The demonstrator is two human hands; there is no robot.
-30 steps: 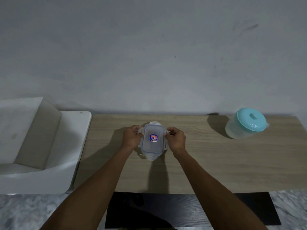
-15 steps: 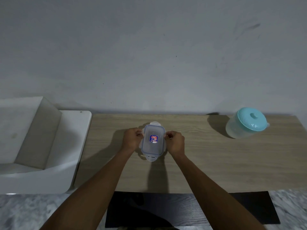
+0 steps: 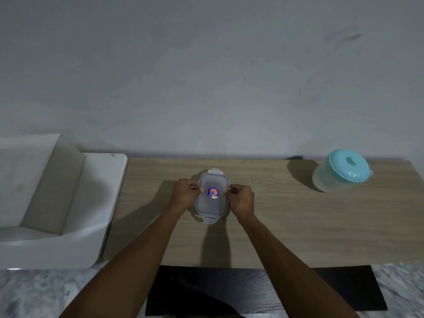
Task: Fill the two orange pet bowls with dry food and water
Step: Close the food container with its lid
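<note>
A small clear plastic food container (image 3: 212,204) with a blue-rimmed lid and a blue and red sticker stands in the middle of the wooden tabletop (image 3: 286,226). My left hand (image 3: 185,195) pinches the lid's left side clip. My right hand (image 3: 242,199) pinches the right side clip. The clips at the far and near ends stick out flat. A clear jug with a turquoise lid (image 3: 341,172) stands at the table's far right. No orange bowl is in view.
A white sink-like basin (image 3: 57,210) adjoins the table's left edge. A grey wall rises right behind the table. A black mat (image 3: 263,292) lies on the marble floor below the table's near edge.
Both hands have closed in slightly on the container's side clips. The container has stayed in place.
</note>
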